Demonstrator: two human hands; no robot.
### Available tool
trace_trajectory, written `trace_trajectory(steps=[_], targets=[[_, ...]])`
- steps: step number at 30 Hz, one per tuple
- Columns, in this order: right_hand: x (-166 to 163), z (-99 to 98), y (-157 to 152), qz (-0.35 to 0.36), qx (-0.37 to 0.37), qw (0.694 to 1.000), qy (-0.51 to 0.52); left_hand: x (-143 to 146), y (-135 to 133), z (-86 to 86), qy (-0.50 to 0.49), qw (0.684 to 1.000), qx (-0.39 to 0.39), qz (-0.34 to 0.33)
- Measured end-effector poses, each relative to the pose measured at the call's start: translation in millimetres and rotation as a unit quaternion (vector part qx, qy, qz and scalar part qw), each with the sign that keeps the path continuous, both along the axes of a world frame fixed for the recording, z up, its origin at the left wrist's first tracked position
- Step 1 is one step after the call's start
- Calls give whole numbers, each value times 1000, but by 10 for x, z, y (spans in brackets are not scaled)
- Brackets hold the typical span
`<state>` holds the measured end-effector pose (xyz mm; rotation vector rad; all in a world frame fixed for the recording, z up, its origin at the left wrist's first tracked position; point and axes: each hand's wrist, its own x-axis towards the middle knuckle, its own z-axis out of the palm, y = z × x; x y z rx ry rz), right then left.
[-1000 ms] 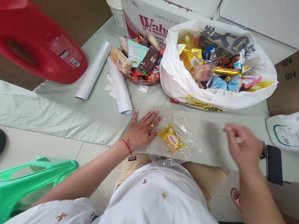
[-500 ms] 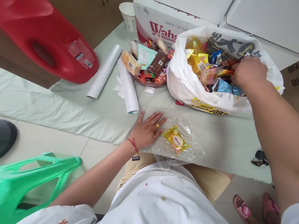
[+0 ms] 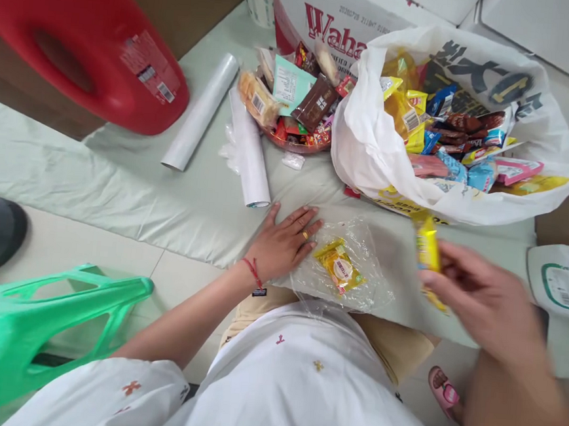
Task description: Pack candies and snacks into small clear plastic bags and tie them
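Note:
My left hand (image 3: 285,242) lies flat on the cloth-covered table, fingers spread, its fingertips at the edge of a clear plastic bag (image 3: 374,289). On that bag rests a yellow wrapped snack (image 3: 340,266). Between the thumb and fingers of my right hand (image 3: 480,294) is a yellow snack packet (image 3: 428,254), held upright above the table and slightly blurred. Behind it stands a white plastic bag (image 3: 360,133) full of assorted packaged snacks, its mouth wide open.
Left of the bag sits a red dish (image 3: 299,145) heaped with snacks. Two white rolls (image 3: 201,111) lie beside it. A large red jug (image 3: 141,90) stands at the left, a paper cup (image 3: 259,1) at the back. Below is a green stool (image 3: 14,329).
My right hand has come out of the white bag with the yellow packet and moved down toward me. My left hand has stayed in place. The view has shifted slightly.

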<state>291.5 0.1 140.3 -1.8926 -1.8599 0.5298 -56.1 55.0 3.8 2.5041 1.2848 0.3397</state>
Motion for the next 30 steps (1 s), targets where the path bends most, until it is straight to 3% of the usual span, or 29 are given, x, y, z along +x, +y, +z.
trace_trajectory(steps=[1,4,7,10,18,25,30], targets=[[-257,-154,-53,16,-51,998,31,-1,1,1,2,1000,-2,-2],[-719,-594,-49,53,-75,995,43,-4,6,6,9,1000,-3,-5],[-785,-893,-35,94,-80,991,51,-4,10,4,14,1000,-3,-6],[-761,-1030,-120,80,-73,991,82,4,9,-7,13,1000,-1,-7],[-942,-1140,-343,37,-86,995,44,6,16,-2,17,1000,-5,4],[-961,-976,-410,-31,-51,995,78,-137,-1,-68,-39,997,-10,72],[-993,-970,-445,1,-75,996,44,-125,-51,-88,-28,997,-9,74]])
